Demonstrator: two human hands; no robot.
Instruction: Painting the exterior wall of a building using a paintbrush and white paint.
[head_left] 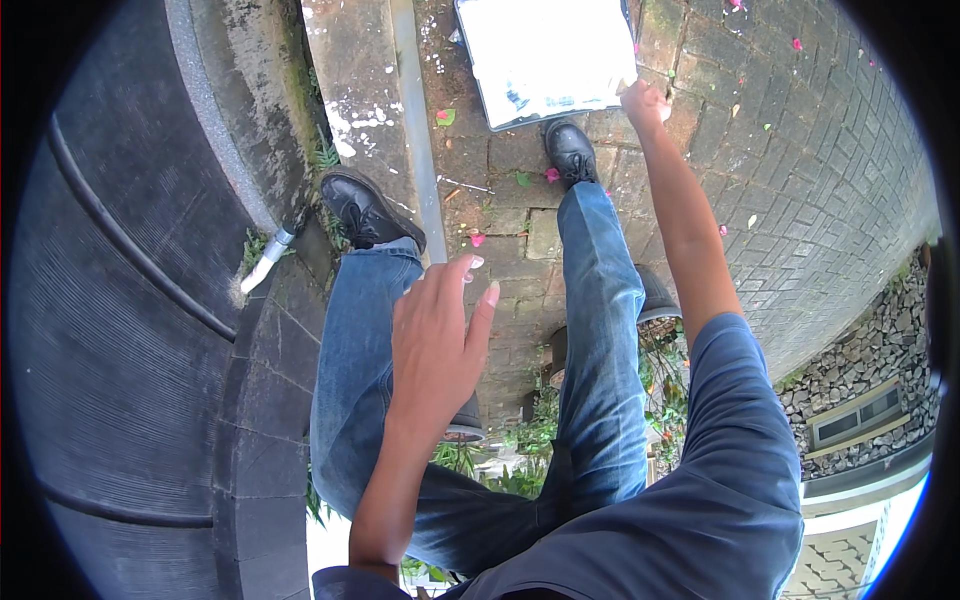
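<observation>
A flat, rectangular, glaring white thing [550,55] with a thin dark rim lies on the paving at the top, in front of my feet. Its surface is washed out by light, with greyish smudges along the near edge. My right hand [646,104] is stretched far forward at its right edge, fingers curled closed. A small pale bit shows by those fingers, too small to name. Over my left thigh hovers my left hand [440,335], holding nothing, fingers loosely bent and thumb apart. White paint-like splashes [355,120] mark the concrete strip left of the white thing.
My black shoes [365,208] stand either side of a narrow grey strip [415,130]. Brick paving [780,180] with pink petals spreads right. A white pipe end [266,262] sticks out at left beside a dark ribbed surface [130,330]. Dark pots [656,296] and plants are behind my legs.
</observation>
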